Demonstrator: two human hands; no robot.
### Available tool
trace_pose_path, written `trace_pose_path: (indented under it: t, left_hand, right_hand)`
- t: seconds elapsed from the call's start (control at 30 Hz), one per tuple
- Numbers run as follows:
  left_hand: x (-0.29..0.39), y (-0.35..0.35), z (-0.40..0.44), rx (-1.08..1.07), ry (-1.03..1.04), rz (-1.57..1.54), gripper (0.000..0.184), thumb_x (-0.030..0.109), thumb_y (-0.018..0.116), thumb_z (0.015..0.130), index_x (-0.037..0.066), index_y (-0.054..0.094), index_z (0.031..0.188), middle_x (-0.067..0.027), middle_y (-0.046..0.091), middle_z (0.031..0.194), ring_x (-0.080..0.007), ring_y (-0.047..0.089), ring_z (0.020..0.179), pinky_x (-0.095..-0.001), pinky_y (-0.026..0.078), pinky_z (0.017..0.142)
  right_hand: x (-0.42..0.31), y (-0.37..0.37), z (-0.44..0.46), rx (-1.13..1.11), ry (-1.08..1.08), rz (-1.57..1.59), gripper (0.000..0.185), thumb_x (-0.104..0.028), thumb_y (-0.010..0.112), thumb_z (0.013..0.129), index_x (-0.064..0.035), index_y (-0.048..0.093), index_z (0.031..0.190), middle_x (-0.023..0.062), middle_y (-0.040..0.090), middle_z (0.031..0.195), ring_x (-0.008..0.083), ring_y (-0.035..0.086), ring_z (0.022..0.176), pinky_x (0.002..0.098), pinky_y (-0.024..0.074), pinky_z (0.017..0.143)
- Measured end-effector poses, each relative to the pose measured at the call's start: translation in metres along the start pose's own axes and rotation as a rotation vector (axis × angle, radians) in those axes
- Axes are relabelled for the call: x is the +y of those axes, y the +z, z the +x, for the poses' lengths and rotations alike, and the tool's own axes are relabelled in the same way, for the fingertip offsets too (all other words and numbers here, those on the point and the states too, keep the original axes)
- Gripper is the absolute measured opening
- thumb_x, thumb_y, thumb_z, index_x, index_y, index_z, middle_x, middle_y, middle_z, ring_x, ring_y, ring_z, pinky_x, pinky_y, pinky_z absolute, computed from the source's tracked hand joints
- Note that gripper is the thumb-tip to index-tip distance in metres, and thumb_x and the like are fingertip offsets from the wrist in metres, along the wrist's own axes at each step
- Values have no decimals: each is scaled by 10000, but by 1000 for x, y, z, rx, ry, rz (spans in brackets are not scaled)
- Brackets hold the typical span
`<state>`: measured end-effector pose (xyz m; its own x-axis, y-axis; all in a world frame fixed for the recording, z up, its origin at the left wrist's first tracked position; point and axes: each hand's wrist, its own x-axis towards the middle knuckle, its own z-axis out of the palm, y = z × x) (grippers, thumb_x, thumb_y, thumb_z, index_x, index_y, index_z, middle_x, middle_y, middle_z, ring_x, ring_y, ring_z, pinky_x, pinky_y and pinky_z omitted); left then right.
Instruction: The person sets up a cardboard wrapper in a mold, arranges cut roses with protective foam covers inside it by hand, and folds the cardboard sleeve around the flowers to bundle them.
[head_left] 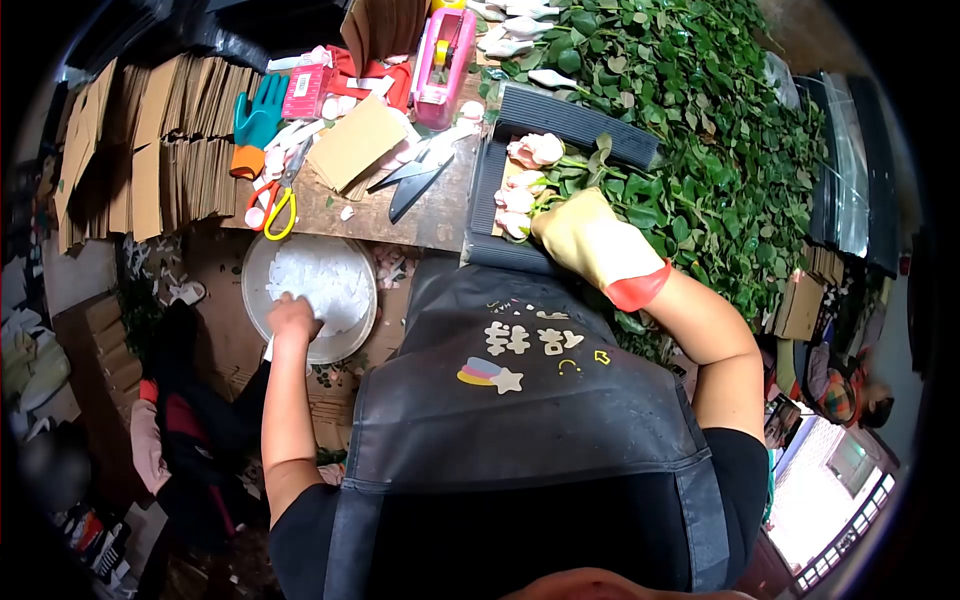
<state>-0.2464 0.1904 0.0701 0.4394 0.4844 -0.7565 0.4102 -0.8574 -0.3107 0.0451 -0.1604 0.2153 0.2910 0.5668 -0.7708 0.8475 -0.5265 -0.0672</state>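
My left hand (293, 315), bare, reaches into a round white bucket (371, 290) among white paper-like pieces (325, 285). Its fingers are bent down against the pieces, and whatever is between them is hidden. My right hand (590, 235) wears a pale yellow glove with a red cuff. It is closed over the green stems of pink roses (517, 198), with its fingertips mostly out of sight. Those roses lie with their heads to the left in a black ribbed tray (483, 180) on the bench edge.
Leafy green stems (700, 150) heap at the right. On the wooden bench (430, 228) lie scissors (280, 200), dark blades (420, 185), cardboard pieces (355, 145), a pink tape dispenser (443, 70) and a teal glove (260, 115). Folded cardboard (190, 140) stands left. Wrapped white buds (510, 45) sit behind.
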Motion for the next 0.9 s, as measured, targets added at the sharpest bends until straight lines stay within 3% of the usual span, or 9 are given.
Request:
trace_pose_path:
  t: [0.07, 0.17, 0.3, 0.37, 0.43, 0.57, 0.6, 0.83, 0.9]
  left_hand:
    - [24, -30, 5, 69, 267, -292, 525, 443, 692, 972, 48, 658, 1315, -205, 696, 1291, -398, 648, 1220, -476, 529, 1016]
    - [116, -107, -17, 481, 704, -917, 576, 426, 780, 930, -3, 593, 1264, -236, 685, 1165, -425, 659, 1121, -480, 512, 1014]
    - [209, -168, -15, 591, 1063, -993, 1097, 463, 981, 677, -38, 379, 1445, -271, 415, 1468, -423, 382, 1445, -476, 353, 1203]
    - [221, -174, -5, 363, 1126, -853, 1161, 473, 995, 648, -31, 348, 1470, -275, 362, 1501, -437, 315, 1489, -497, 333, 1221]
    - [222, -161, 5, 419, 1222, -834, 1142, 459, 987, 682, 14, 311, 1487, -297, 302, 1528, -496, 237, 1524, -551, 263, 1259]
    - [221, -162, 0, 320, 1220, -821, 1073, 435, 972, 713, 86, 317, 1488, -349, 228, 1575, -558, 135, 1553, -582, 231, 1265]
    - [221, -163, 0, 304, 1211, -807, 1062, 433, 969, 718, 97, 319, 1487, -359, 212, 1583, -569, 111, 1558, -588, 225, 1266]
    - [220, -165, -1, 256, 1203, -814, 1012, 451, 953, 732, 102, 356, 1471, -372, 210, 1577, -576, 85, 1561, -600, 213, 1266]
    - [223, -170, -1, 249, 1194, -844, 952, 442, 952, 735, 109, 414, 1446, -366, 247, 1554, -562, 137, 1554, -588, 227, 1263]
  right_hand:
    - [-4, 0, -2, 38, -29, -48, 216, -134, 597, 908, -60, 779, 998, 196, 774, 982, 400, 760, 913, 484, 581, 806]
    - [-17, -19, -2, 67, 125, 170, 169, -104, 623, 861, -34, 776, 875, 207, 751, 861, 405, 754, 843, 492, 571, 739]
    - [-14, -8, 2, 195, -25, 32, 184, -182, 630, 873, -104, 778, 952, 173, 756, 945, 360, 751, 916, 478, 568, 749]
    - [-7, -7, 5, 37, 82, 53, 319, -297, 568, 994, -180, 767, 1215, 128, 776, 1182, 323, 745, 1103, 429, 581, 841]
    - [11, 13, -26, 334, -65, 39, 221, -222, 657, 958, -78, 757, 1093, 179, 783, 959, 359, 773, 873, 494, 591, 792]
    - [0, 19, -38, 803, 100, 254, 257, -328, 701, 954, -91, 659, 866, 133, 729, 787, 344, 728, 721, 473, 583, 718]
    - [-1, 30, -28, 781, 138, 256, 148, -264, 690, 961, -118, 716, 957, 125, 723, 782, 324, 731, 767, 459, 567, 730]
    - [10, 46, 5, 617, 83, 138, 105, -166, 636, 902, -111, 680, 825, 147, 725, 774, 355, 732, 739, 473, 579, 701]
    - [12, 36, 4, 487, 73, 217, 141, -154, 635, 901, -59, 732, 937, 219, 759, 924, 388, 767, 835, 479, 610, 766]
